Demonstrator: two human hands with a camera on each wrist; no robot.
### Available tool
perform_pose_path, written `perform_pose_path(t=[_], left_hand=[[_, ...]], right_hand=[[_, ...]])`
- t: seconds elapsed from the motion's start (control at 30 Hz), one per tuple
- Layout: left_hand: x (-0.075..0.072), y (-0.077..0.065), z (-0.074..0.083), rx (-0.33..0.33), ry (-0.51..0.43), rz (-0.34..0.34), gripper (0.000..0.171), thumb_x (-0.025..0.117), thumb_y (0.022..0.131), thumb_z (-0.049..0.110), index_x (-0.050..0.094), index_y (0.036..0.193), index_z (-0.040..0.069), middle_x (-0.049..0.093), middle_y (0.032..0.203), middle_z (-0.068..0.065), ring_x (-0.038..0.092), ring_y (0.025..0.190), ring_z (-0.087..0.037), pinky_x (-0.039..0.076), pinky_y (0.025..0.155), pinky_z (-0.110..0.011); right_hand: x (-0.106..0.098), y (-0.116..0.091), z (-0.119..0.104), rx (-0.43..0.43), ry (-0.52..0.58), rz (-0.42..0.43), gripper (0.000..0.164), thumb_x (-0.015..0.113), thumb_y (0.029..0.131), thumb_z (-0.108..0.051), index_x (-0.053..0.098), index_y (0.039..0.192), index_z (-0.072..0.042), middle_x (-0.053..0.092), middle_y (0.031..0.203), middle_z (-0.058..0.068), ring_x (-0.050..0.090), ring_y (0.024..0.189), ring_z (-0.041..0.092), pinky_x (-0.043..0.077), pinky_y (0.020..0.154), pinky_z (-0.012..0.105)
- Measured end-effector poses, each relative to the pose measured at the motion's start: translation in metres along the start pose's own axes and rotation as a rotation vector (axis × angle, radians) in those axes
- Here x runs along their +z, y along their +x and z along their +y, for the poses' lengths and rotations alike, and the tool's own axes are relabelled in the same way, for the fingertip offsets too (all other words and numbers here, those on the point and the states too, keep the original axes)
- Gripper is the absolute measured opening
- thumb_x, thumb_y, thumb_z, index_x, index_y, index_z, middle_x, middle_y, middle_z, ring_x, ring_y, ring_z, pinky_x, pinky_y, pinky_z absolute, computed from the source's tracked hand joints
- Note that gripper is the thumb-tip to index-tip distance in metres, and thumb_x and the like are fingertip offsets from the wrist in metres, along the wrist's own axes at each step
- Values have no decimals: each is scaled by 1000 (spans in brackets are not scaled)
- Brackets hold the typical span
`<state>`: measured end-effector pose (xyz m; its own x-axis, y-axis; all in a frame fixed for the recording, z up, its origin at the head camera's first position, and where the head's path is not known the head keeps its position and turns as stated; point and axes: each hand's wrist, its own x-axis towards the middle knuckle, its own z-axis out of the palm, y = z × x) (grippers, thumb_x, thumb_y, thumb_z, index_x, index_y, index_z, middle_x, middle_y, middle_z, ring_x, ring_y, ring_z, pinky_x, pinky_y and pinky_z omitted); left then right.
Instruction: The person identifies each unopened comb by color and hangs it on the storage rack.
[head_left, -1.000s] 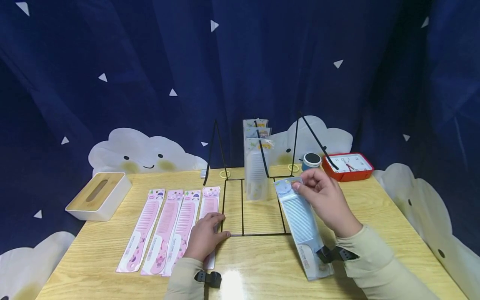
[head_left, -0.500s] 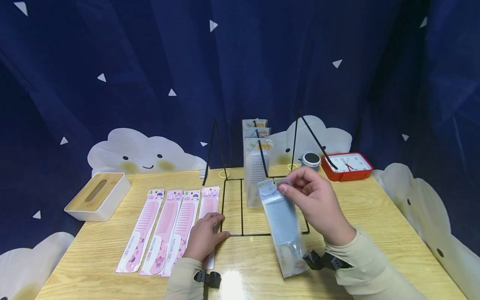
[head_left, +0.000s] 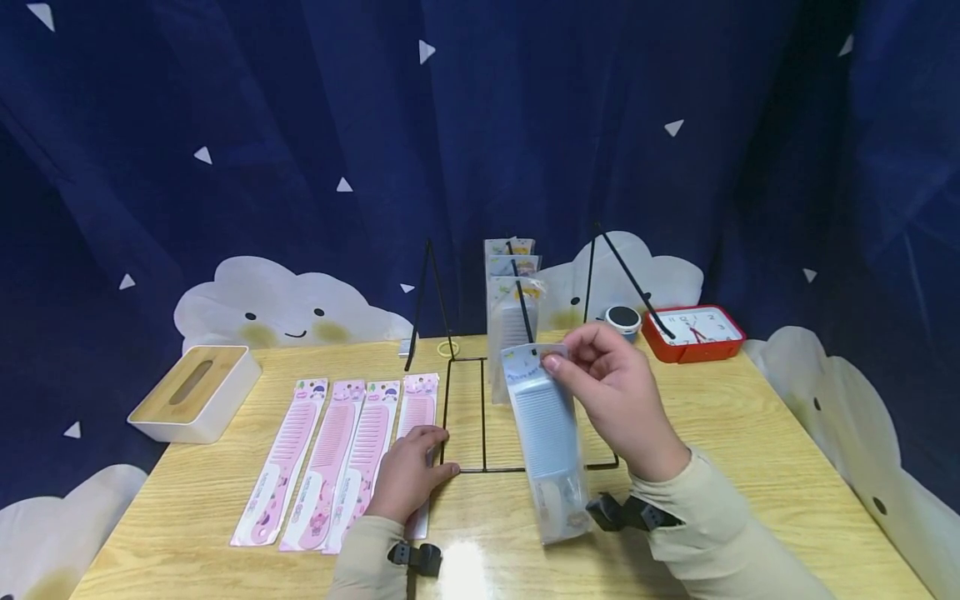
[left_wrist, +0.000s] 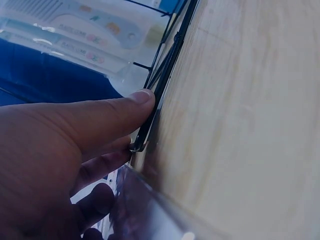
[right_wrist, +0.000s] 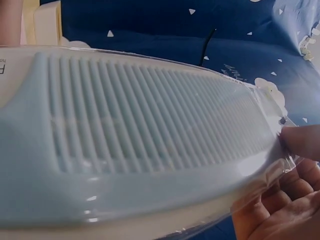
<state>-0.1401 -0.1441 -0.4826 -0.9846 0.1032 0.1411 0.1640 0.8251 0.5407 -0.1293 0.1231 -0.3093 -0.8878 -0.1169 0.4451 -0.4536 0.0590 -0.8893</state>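
My right hand (head_left: 611, 392) pinches the top corner of a blue comb (head_left: 546, 429) in a clear packet, thumb in front. The packet hangs tilted, its punched top right at the tip of the middle hook of a black wire display rack (head_left: 484, 417). Several packaged combs (head_left: 513, 321) hang on that hook behind it. The ribbed blue teeth fill the right wrist view, with the thumb (right_wrist: 302, 141) at the packet's end. My left hand (head_left: 408, 471) grips the rack's front left base corner, its thumb (left_wrist: 142, 97) against the black bar (left_wrist: 167, 67).
Several pink packaged combs (head_left: 292, 458) lie in a row left of the rack, the nearest partly under my left hand. A wooden-topped tissue box (head_left: 195, 392) stands farther left. Behind on the right are a small round speaker (head_left: 623, 320) and a red clock (head_left: 693, 333).
My right hand has carried the blue comb leftward, from the rack's right side to the tip of the middle hook. The left hand stays on the rack's corner.
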Motion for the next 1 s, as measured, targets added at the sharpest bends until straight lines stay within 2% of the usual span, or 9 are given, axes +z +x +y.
perform_pose_path(t=[0.23,0.43,0.67,0.87,1.0], left_hand=[[1,0,0,12,9,2,49,86,78,28,71,121,9,66,125,-7,61,114,-34,49,96,-51],[1,0,0,14,13,8,50,87,77,28,71,120,9,66,125,-7,62,114,-34,49,96,-51],[-1,1,0,14,12,15,49,87,77,27,72,120,9,66,124,-6,62,112,-33,50,95,-50],[-1,2,-1,6,3,13,50,86,78,28,71,121,9,65,125,-6,62,114,-34,49,97,-51],[3,2,-2,-11,-11,-2,50,86,78,29,71,122,10,65,127,-5,61,115,-33,48,98,-51]], right_hand=[[4,8,11,21,31,29,13,67,93,1,57,100,3,65,90,11,61,78,17,55,67,25],[8,19,21,44,86,57,12,66,93,3,56,100,3,65,89,5,61,82,14,55,71,24],[14,33,26,25,133,97,13,65,92,6,54,99,5,68,91,5,64,87,13,54,73,22],[17,44,30,31,121,133,13,65,92,6,54,98,2,68,90,1,64,88,11,53,74,21],[15,44,34,61,78,140,17,67,92,3,54,104,4,64,93,0,61,89,12,51,75,21]])
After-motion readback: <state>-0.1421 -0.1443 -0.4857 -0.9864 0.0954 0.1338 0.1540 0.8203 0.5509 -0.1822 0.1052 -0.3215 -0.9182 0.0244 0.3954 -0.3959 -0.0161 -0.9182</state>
